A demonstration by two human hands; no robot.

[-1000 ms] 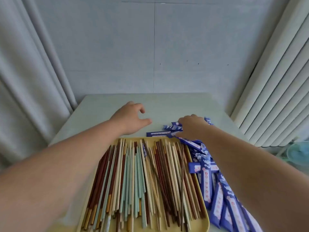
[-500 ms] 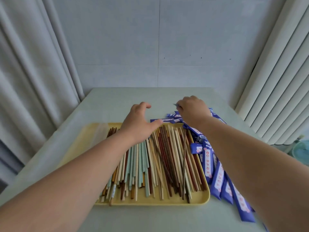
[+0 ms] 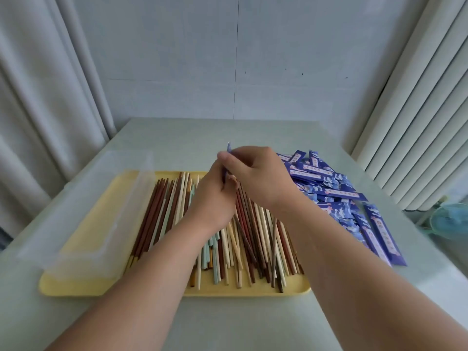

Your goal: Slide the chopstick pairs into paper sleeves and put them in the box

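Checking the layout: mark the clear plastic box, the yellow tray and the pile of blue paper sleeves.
Clear plastic box (image 3: pixel 101 211): head view, bare floor.
Yellow tray (image 3: pixel 240 291): head view, front rim.
Pile of blue paper sleeves (image 3: pixel 336 193): head view, a labelled sleeve mid-pile.

We count one yellow tray (image 3: pixel 76 287) on one table (image 3: pixel 228 320), and on the tray's left side one clear box (image 3: pixel 83 216). The loose chopsticks (image 3: pixel 253 236) on the tray number several dozen, in four colours: brown, red-brown, cream and mint; overlap prevents an exact tally. At far right, one heap of blue sleeves (image 3: pixel 329 191) holds well over a dozen. One raised sleeve (image 3: pixel 229 148) sits between two hands: left hand (image 3: pixel 215 198), right hand (image 3: pixel 255 178).
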